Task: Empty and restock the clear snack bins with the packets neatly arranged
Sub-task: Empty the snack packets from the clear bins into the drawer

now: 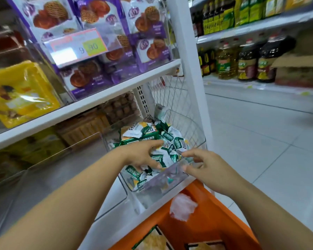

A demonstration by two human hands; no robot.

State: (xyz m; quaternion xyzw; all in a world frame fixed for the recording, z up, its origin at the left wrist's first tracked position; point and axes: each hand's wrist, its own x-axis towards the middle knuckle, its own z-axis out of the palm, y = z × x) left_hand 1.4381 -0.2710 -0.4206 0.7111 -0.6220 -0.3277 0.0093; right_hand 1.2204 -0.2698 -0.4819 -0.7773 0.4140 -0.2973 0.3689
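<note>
Head view: clear bin (170, 177) sits at the front edge of the lower shelf (114, 210), just above the orange basket (215, 228). It's heaped with green-and-white packets (143, 134), so I read the step as emptying.

Left grip (143, 156): fingers spread wide, lying on top of the pile, nothing closed in it yet. Right grip (206, 166): thumb and forefinger bracket the bin's front rim. Looks like a light pinch, but motion blur makes it hard to be sure.

To do it well:
- Firm up the right hold on the rim. The wall looks slick and the bin is near the edge.
- Keep the bin level so it doesn't tip off the shelf.
- Scoop with the left from the top front layer, don't dig.
- Take small handfuls. The packets look light and slippery, likely to spill.
- Drop them straight into the basket, clear of the crumpled plastic (182, 206) lying there.
</note>
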